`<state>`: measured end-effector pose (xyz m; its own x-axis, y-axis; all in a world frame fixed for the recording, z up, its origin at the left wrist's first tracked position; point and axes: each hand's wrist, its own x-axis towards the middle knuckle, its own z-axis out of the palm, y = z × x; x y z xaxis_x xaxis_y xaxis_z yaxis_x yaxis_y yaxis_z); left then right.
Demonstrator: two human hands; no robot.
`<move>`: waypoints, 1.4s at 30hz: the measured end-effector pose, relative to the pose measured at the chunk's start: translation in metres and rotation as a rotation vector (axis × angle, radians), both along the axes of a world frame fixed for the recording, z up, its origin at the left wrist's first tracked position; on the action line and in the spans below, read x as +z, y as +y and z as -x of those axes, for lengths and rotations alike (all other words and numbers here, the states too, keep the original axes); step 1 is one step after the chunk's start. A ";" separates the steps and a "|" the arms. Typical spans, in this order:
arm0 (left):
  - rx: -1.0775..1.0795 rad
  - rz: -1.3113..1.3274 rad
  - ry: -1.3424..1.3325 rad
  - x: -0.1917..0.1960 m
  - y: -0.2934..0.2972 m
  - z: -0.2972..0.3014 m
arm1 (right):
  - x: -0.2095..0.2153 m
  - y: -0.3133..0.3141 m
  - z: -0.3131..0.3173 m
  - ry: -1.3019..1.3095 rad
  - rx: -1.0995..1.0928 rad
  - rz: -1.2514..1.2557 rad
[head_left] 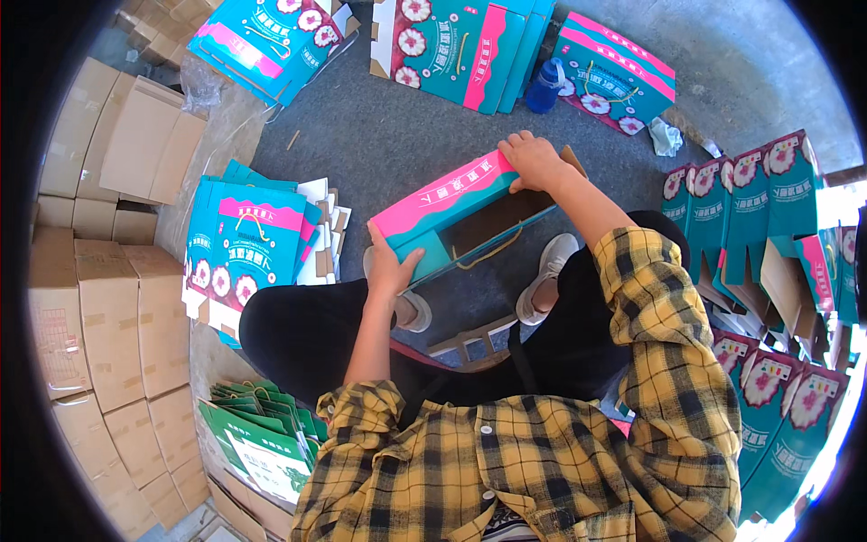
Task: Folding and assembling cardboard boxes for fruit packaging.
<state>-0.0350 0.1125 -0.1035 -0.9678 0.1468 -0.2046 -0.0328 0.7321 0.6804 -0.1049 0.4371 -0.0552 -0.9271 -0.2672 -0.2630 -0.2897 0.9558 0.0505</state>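
Observation:
A teal and pink cardboard gift box (449,196) is held between my knees and the far floor, its bare brown inside showing through the open side. A yellow cord handle (492,254) hangs along its near edge. My left hand (390,269) grips the box's left end, thumb toward the teal flap. At the far right end, my right hand (535,163) is closed over the corner, fingers on the pink panel and thumb at the opening. A brown flap (573,161) sticks up beside the right hand.
Flat teal boxes (248,237) are stacked to the left, with more flat boxes (452,50) ahead. A blue bottle (544,88) stands by a formed box (619,72). Rows of teal boxes (748,194) line the right; brown cartons (108,316) and green folded boxes (262,434) are at left.

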 end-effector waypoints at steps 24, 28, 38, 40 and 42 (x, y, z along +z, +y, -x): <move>0.052 -0.095 0.174 -0.023 -0.004 0.003 | 0.012 0.046 -0.016 -0.469 -0.389 0.102; 0.024 -0.188 0.047 -0.015 -0.005 0.005 | 0.010 0.046 -0.017 -0.450 -0.375 0.144; -0.049 -0.367 -0.040 -0.042 -0.012 0.013 | 0.009 0.051 -0.019 -0.562 -0.512 0.281; -0.065 -0.369 -0.101 -0.033 -0.007 0.010 | 0.009 0.052 -0.022 -0.625 -0.613 0.325; 0.081 -0.395 -0.223 -0.025 -0.010 0.003 | 0.010 0.044 -0.022 -0.686 -0.710 0.373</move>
